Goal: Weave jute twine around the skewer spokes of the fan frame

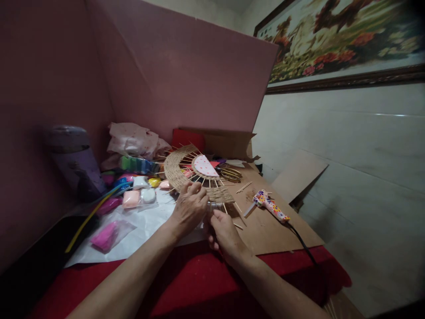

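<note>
A half-ring woven of tan twine over thin wooden sticks (175, 170) is held up above the table, its stick ends poking out around the rim. At its centre sits a white half-circle with pink dots (206, 165). My left hand (190, 206) has its fingers closed on the woven band's near edge. Just below that edge, my right hand (227, 235) is closed in a pinch beside the sticks. What lies between its fingertips is too small to make out, and its lower fingers are curled in.
A flower-patterned glue gun (270, 206) lies on brown cardboard (279, 237), its black cord running off right. Loose sticks (244, 187) and a gold-coloured coil (231, 174) are behind. Bagged clay (105, 235) lies left, near a purple cylinder (77, 164). Red cloth (186, 283) covers the front.
</note>
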Demonstrator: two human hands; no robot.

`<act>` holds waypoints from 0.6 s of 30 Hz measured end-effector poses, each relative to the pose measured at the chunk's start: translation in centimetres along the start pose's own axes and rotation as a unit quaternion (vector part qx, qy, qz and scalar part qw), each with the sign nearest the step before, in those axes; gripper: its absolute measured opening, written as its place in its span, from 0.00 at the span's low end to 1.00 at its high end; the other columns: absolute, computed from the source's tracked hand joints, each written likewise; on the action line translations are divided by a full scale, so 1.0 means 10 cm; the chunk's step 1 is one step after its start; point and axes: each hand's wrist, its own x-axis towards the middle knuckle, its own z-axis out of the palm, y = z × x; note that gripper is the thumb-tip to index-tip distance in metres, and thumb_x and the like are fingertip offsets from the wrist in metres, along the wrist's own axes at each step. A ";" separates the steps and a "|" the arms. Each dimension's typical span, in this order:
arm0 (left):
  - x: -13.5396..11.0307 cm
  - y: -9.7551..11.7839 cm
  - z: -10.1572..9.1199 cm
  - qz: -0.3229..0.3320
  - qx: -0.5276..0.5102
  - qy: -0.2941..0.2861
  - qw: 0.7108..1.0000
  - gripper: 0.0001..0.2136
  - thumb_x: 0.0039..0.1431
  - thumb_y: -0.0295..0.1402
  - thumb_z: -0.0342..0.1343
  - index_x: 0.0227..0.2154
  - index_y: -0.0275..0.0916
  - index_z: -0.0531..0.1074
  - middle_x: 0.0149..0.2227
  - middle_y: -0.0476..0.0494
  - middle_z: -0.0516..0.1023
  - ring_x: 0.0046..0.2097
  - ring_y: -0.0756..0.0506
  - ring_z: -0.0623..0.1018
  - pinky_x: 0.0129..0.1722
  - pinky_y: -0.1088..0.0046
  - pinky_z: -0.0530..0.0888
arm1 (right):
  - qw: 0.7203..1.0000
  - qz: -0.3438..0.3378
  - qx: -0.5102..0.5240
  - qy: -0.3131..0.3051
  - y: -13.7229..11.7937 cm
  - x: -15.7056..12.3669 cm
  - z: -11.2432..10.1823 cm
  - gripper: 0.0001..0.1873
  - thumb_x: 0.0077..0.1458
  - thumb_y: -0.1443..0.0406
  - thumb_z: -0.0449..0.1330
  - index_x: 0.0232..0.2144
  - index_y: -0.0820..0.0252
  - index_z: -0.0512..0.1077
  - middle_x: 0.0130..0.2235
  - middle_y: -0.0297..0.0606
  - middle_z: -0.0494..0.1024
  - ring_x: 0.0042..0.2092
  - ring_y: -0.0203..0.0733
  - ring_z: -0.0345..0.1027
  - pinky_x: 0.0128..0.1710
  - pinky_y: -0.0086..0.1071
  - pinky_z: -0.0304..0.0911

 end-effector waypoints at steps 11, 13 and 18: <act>0.00 -0.01 -0.03 0.003 -0.015 0.008 1.000 0.05 0.55 0.30 0.53 0.25 0.37 0.71 0.31 0.43 0.73 0.44 0.42 0.68 0.46 0.60 0.62 | 0.999 -0.009 -0.038 0.033 0.02 0.03 0.00 0.16 0.49 0.54 0.53 0.21 0.59 0.59 0.14 0.23 0.60 0.11 0.24 0.49 0.07 0.18 0.42; 0.01 -0.01 -0.05 0.008 -0.017 -0.001 1.000 0.06 0.55 0.30 0.53 0.25 0.37 0.70 0.31 0.43 0.73 0.43 0.42 0.68 0.46 0.59 0.62 | 0.998 -0.010 -0.040 0.038 0.02 0.02 0.00 0.16 0.49 0.53 0.53 0.20 0.59 0.58 0.14 0.23 0.60 0.11 0.24 0.49 0.08 0.17 0.43; 0.03 0.00 -0.11 0.018 -0.020 -0.011 1.000 0.05 0.55 0.29 0.52 0.26 0.37 0.70 0.29 0.43 0.73 0.41 0.42 0.68 0.46 0.59 0.62 | 0.998 -0.007 -0.042 0.039 0.01 0.02 0.01 0.15 0.48 0.53 0.53 0.22 0.58 0.59 0.14 0.23 0.59 0.12 0.25 0.49 0.08 0.18 0.43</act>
